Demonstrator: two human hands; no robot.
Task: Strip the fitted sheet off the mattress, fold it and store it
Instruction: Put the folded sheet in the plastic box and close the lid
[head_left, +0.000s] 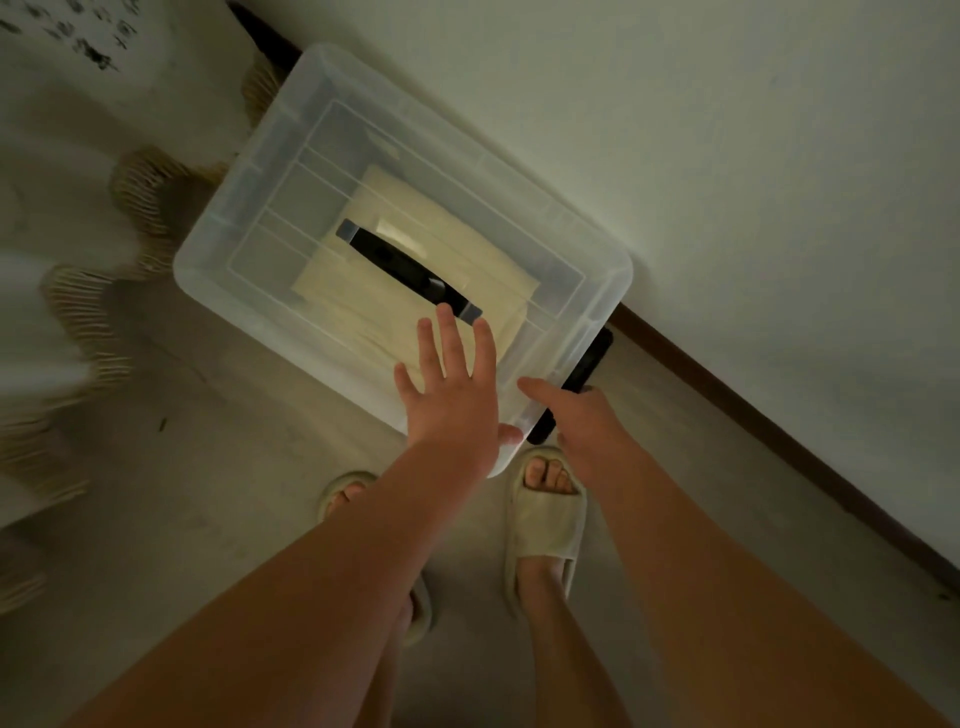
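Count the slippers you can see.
2 slippers: one below the right hand; the other left of it, mostly hidden behind the left forearm.

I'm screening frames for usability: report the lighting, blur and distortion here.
Head view: dim, greenish light; frilled bedding at the left edge smeared by motion blur; glare patch on the box lid beside its handle; forearms stretched toward the bottom edge by the wide angle; left hand on the lid and right hand gripping the latch are fairly sharp.

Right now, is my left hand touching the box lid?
Touching. The head view shows the left hand lying flat on the clear lid, fingers spread.
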